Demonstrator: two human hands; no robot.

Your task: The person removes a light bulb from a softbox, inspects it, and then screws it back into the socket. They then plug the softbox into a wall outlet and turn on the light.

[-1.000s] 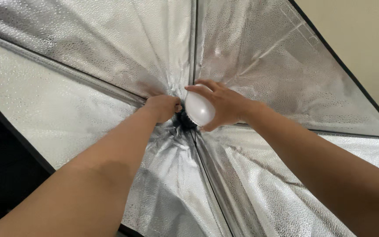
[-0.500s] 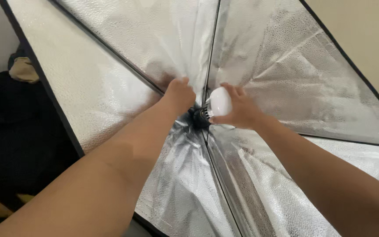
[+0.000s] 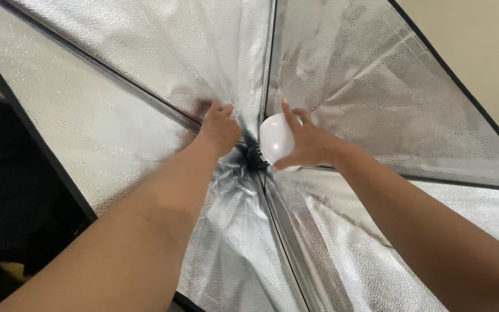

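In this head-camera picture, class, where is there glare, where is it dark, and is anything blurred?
Head view: the silver softbox lining glints unevenly, brightest upper right; the white bulb in the right hand is evenly lit; the area at far left is deep shadow; the near forearms look slightly soft.

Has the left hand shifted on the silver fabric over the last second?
Yes. The left hand was at the dark centre hub beside the white bulb; now it presses the silver softbox lining up and left of the hub.

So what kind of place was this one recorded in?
Probably an indoor photo or video setup, perhaps a home studio. The silver crinkled reflective softbox lining with black ribs fills the view, the right hand grips a white rounded light bulb at its centre, and a plain beige wall stands behind.
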